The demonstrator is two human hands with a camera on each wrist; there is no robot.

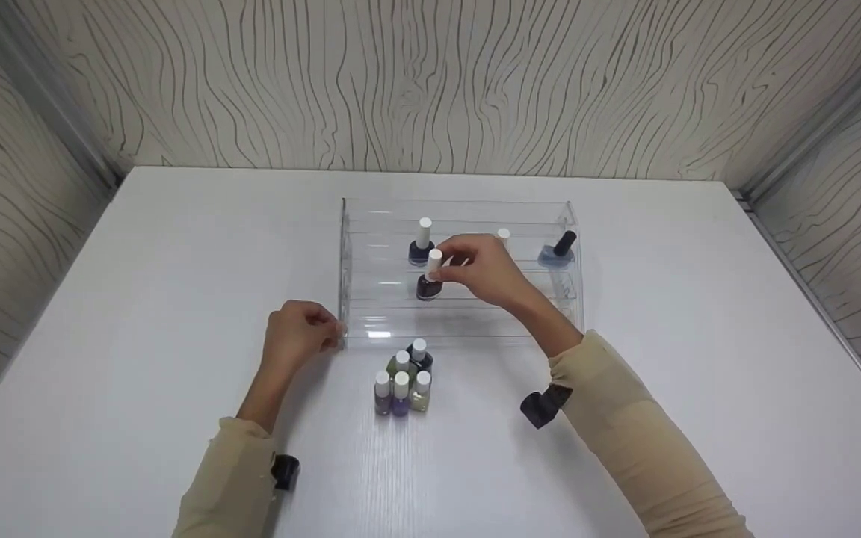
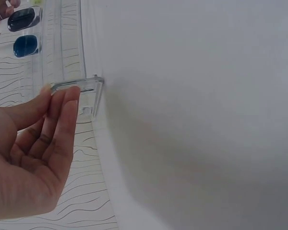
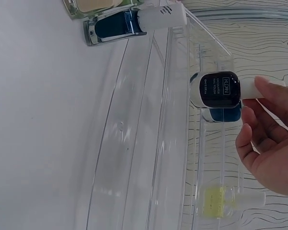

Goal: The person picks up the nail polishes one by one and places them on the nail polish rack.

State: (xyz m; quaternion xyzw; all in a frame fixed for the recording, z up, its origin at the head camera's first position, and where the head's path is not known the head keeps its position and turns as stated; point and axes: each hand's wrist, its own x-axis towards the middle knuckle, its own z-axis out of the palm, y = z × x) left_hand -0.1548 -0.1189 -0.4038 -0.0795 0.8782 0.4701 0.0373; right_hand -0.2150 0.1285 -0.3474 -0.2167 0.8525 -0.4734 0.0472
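Observation:
My right hand [image 1: 481, 267] pinches the white cap of a dark nail polish bottle [image 1: 428, 287] over the middle of a clear acrylic tiered rack [image 1: 468, 323]. In the right wrist view that bottle [image 3: 221, 89] shows white lettering, and a blue one sits behind it. The left hand [image 1: 300, 333] holds the rack's left front corner; in the left wrist view its thumb and fingers pinch the clear side panel [image 2: 89, 85]. On the rack stand a dark blue bottle [image 1: 421, 250], a light blue one with a black cap [image 1: 556, 254] and a yellow one [image 3: 214, 202].
In front of the rack, several nail polish bottles with white caps stand grouped on the white table [image 1: 176, 299], among them a purple one [image 1: 400, 406] and a pale yellow one [image 1: 420, 400]. A wood-grain patterned wall [image 1: 430, 90] rises behind the table.

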